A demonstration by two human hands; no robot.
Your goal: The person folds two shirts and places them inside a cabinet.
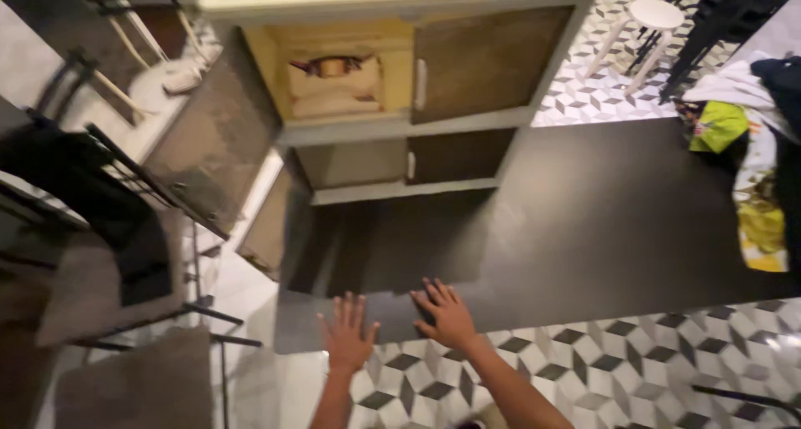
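Both hands are open, fingers spread, holding nothing. The left hand (347, 333) lies flat at the near edge of a dark floor mat (601, 220), over the patterned tile floor (667, 370). The right hand (446, 312) rests palm-down on the mat's edge, just beside the left — the two are apart, not touching. Beyond the mat stands a cabinet (400, 128) with its left doors swung open; a brown paper bag (334, 87) sits on the upper shelf. A dark chair (92, 220) stands left — a pile of clothes (751, 145) lies right.
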